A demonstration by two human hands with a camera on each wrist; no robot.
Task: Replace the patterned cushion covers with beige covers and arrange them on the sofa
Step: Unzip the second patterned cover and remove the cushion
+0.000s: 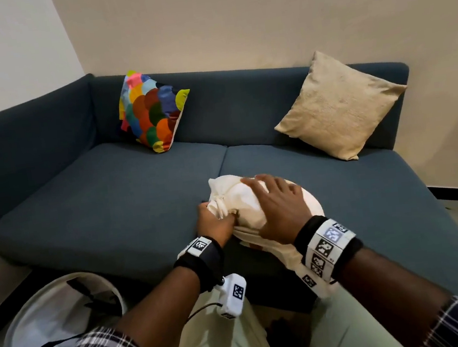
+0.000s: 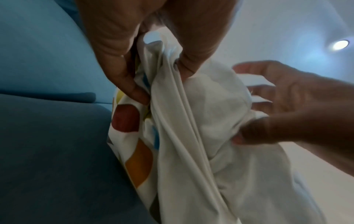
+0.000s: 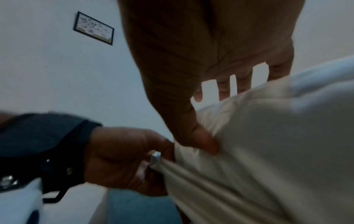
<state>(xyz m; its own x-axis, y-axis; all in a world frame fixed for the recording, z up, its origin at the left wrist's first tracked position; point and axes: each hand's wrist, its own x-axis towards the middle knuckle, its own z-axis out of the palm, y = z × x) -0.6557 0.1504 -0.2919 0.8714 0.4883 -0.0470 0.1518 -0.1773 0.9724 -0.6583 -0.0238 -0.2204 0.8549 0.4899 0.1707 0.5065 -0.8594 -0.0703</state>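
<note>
Dark blue sofa (image 1: 104,193) fills the room's corner under a plain pale wall; on its front seat edge, right under both hands, lies the white cushion insert (image 1: 242,200), part-wrapped in the patterned cover (image 2: 132,121) turned inside out, so that its coloured print shows only from the left wrist view.

Left hand (image 1: 216,223) sits at the bundle's near-left end, fingers (image 2: 132,84) curled tight round gathered cover cloth; right hand (image 1: 277,210) lies just beside it, on top of the bundle, fingers spread and fairly straight, thumb (image 3: 203,144) dug into the fabric; it presses rather than grips.

Long axis of the bundle seems to run from the left hand away and to the right, beneath the right palm; so, as I judge it, the pull must go back toward the left wrist while the right hand pins the insert; the left hand is the nearer to the cover's mouth.

Farther off beyond the fingertips, against the backrest: a patterned cushion (image 1: 152,110) to the left, a beige cushion (image 1: 340,106) to the right.
</note>
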